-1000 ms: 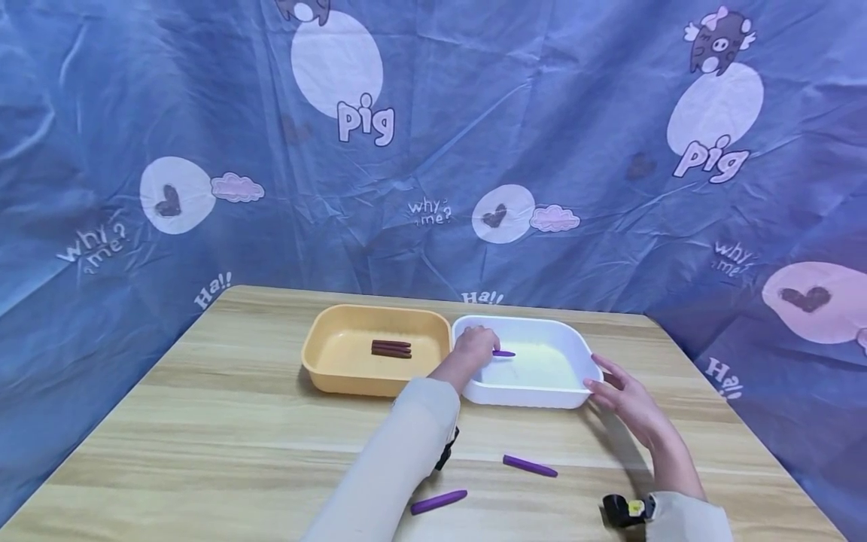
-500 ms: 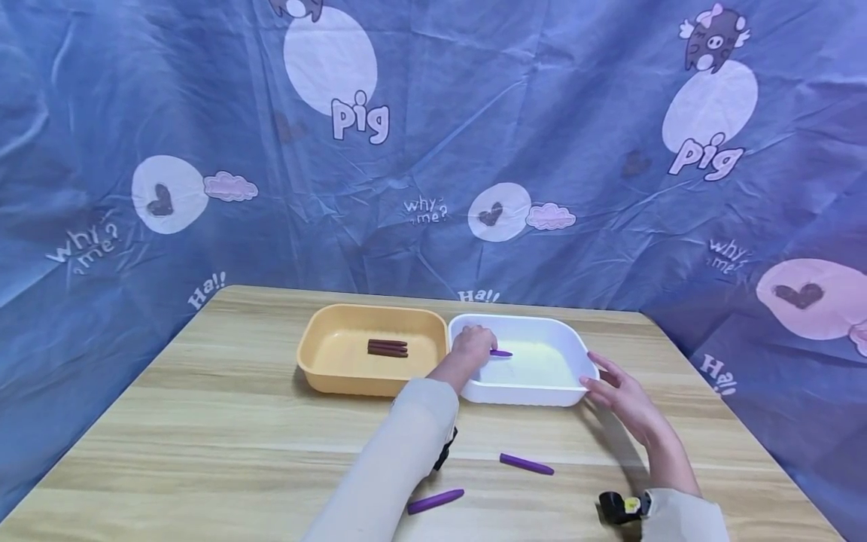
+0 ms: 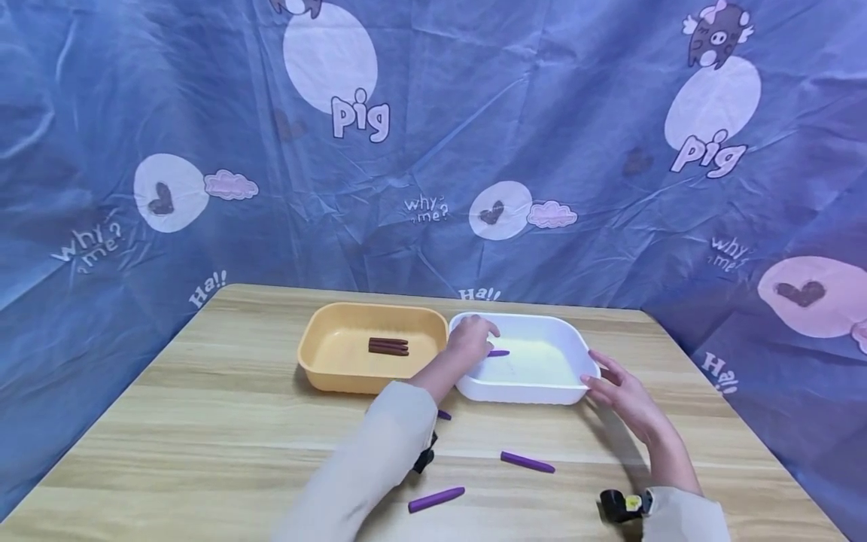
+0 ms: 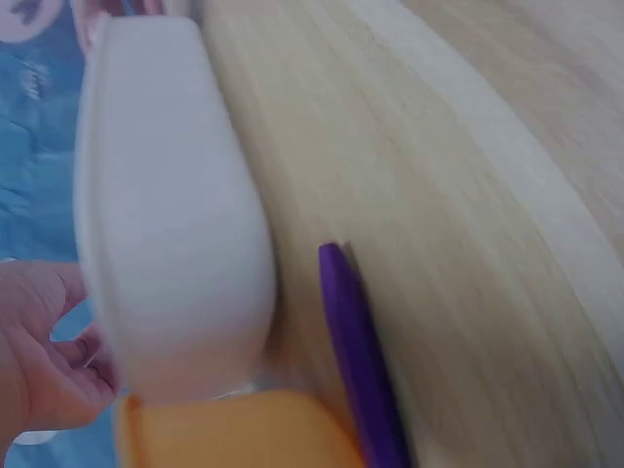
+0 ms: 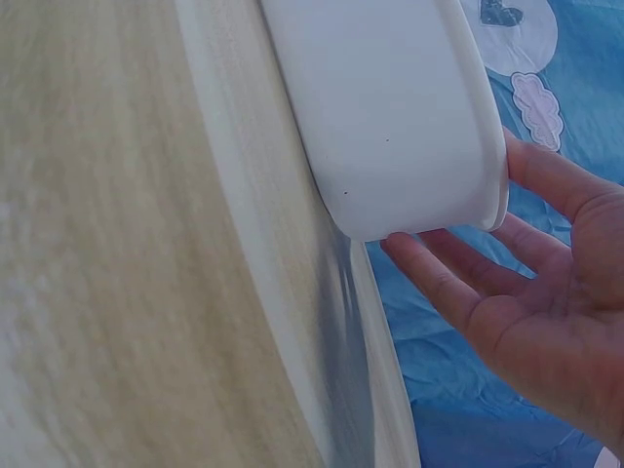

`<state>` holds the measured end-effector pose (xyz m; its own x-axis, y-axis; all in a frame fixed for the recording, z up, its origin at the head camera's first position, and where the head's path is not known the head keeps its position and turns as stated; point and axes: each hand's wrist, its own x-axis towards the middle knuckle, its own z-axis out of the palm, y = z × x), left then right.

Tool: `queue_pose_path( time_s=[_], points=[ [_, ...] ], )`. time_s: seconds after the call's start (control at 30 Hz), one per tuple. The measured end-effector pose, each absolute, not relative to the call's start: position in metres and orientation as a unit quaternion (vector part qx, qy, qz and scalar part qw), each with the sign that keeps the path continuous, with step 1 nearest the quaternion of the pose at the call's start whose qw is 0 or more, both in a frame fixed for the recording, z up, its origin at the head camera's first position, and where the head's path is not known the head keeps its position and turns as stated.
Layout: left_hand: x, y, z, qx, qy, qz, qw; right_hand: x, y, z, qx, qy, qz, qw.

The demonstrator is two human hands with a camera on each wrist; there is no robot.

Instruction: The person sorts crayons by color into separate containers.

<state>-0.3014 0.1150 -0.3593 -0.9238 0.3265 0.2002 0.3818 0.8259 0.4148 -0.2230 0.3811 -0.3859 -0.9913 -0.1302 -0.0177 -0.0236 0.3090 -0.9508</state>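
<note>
My left hand (image 3: 470, 339) is over the left end of the white tray (image 3: 528, 394), its fingers loosely bent with nothing between them. Just below those fingers, a purple crayon (image 3: 500, 353) lies on the tray floor. The left wrist view shows the same hand (image 4: 49, 341) beside the tray wall (image 4: 175, 214). At the tray's right end, my right hand (image 3: 626, 399) holds the rim; in the right wrist view its thumb and fingers (image 5: 434, 273) meet the tray's end wall (image 5: 400, 117). Two purple crayons (image 3: 527, 462) (image 3: 436, 500) lie on the table in front.
Left of the white tray, touching or nearly so, stands a yellow tray (image 3: 352, 382) with several brown crayons (image 3: 388, 347). Another purple crayon (image 3: 443, 415) peeks out beside my left forearm. A blue printed cloth (image 3: 433, 150) hangs behind the wooden table (image 3: 203, 421).
My left hand has let go of the purple crayon, which now lies in the white tray, and has lifted slightly, its forearm shifting left. The right hand stays on the rim.
</note>
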Motion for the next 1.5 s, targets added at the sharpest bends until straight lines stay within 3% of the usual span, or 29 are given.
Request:
queue_pose_path(
  time_s=[0.33,0.87,1.2,1.5],
  points=[
    [-0.251,0.076,-0.333,-0.270,-0.919,-0.272,0.093,-0.224,0.382,-0.387,-0.046,0.799,-0.597,0.047],
    [-0.169,0.027,-0.360,-0.310,-0.875,-0.371,-0.016,-0.228,0.389,-0.394,-0.055,0.797,-0.599,0.050],
    [-0.146,0.002,-0.376,-0.319,-0.902,-0.274,-0.100,-0.224,0.387,-0.386,-0.052,0.801,-0.594,0.049],
    [-0.139,0.007,-0.383,-0.349,-0.916,-0.162,-0.109,-0.225,0.385,-0.388,-0.046,0.795,-0.602,0.054]
  ],
)
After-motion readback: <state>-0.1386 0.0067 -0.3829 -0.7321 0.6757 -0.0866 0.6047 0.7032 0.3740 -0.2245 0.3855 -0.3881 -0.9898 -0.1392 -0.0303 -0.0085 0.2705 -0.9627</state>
